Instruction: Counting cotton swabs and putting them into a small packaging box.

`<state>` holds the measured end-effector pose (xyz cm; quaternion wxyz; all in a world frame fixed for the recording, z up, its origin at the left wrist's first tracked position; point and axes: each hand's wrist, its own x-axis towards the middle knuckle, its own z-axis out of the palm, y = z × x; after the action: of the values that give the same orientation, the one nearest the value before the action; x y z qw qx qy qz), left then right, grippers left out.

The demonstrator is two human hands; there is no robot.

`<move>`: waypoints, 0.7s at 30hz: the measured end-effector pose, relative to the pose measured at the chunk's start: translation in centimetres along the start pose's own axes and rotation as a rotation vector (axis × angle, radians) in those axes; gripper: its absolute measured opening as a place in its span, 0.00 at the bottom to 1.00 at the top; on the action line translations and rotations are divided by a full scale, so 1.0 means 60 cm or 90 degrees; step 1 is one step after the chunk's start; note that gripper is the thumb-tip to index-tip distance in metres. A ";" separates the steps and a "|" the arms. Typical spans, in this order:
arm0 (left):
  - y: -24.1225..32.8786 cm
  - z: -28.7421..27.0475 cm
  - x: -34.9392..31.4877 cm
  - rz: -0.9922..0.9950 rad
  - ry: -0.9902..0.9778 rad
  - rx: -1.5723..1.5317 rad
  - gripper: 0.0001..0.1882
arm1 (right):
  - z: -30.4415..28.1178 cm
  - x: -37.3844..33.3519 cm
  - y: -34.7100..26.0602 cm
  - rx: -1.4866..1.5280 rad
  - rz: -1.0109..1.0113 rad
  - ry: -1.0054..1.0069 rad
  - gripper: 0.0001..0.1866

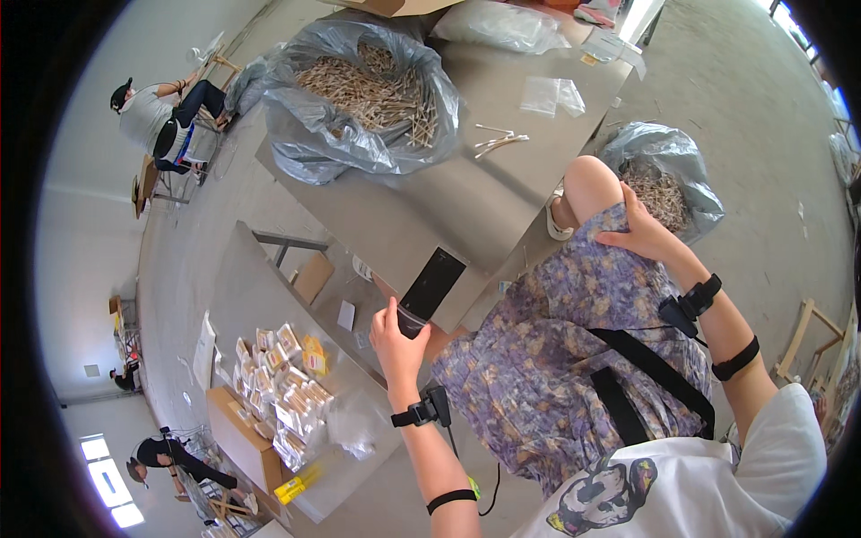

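Note:
My left hand is closed on the lower end of a black phone, at the near corner of the metal table. The phone's dark face points up. My right hand lies on my knee over the purple floral cloth, thumb and fingers apart, holding nothing. On the table a large grey plastic bag stands open, full of wooden-stick cotton swabs. A few loose swabs lie to its right. Beside my right hand, a second grey bag with swabs sits low down.
Small clear bags and a stuffed clear bag lie farther up the table. At the left, another table bears packed swab bundles and a cardboard box. People sit working at the far left.

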<state>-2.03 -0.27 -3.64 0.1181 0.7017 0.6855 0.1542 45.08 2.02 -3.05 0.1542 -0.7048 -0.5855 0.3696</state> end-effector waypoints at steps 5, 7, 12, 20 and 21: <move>0.013 -0.009 0.014 0.052 0.017 -0.037 0.42 | -0.006 -0.003 0.000 0.021 0.021 -0.014 0.70; 0.022 -0.009 0.019 0.053 0.009 -0.049 0.41 | -0.006 -0.006 -0.003 0.023 0.023 -0.015 0.70; 0.034 0.004 0.030 0.047 0.005 -0.063 0.41 | -0.002 -0.008 -0.003 0.018 0.017 -0.015 0.70; 0.062 0.032 0.024 0.090 0.068 -0.002 0.56 | -0.012 -0.007 -0.010 0.044 0.028 -0.029 0.69; 0.063 0.037 0.016 0.066 -0.025 0.025 0.60 | -0.012 -0.008 -0.011 0.043 0.024 -0.026 0.69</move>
<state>2.33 0.68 -4.23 0.1093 0.7416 0.6484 0.1329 45.10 1.92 -1.99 0.1586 -0.7025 -0.5623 0.4064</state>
